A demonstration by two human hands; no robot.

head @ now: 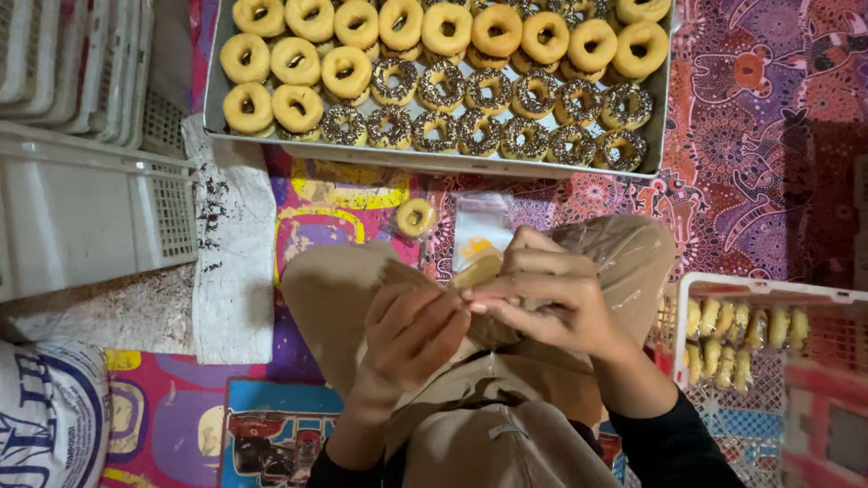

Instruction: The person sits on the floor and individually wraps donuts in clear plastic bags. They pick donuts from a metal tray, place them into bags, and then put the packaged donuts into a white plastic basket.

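The person sits cross-legged on a patterned mat [759, 136], and both hands meet over the lap. The left hand [411, 339] is curled, its fingers closed on the lower edge of a small clear plastic bag [479, 239], while the right hand [551, 298] is pinched together on a plain yellow doughnut [477, 269] at the bag's mouth; how far the doughnut sits inside the bag cannot be told, since the fingers cover most of it. The bag stands up from the hands, over the knees, with its top reaching toward the metal tray [210, 99]. That tray lies just ahead on the mat, filled with rows of plain doughnuts [298, 59] and chocolate-sprinkled doughnuts [493, 131]. One loose doughnut [416, 217] rests on the mat between the tray and the left knee. To the right, a red and white plastic crate [768, 291] holds wrapped doughnuts [737, 339]; to the left stand white crates [81, 208] and a sprinkle-flecked cloth [235, 262]. The likely risks are a thin bag slipping or tearing if the doughnut is forced against a narrow mouth, a soft doughnut being crushed by too tight a pinch, or it dropping onto the lap if the bag sags shut.
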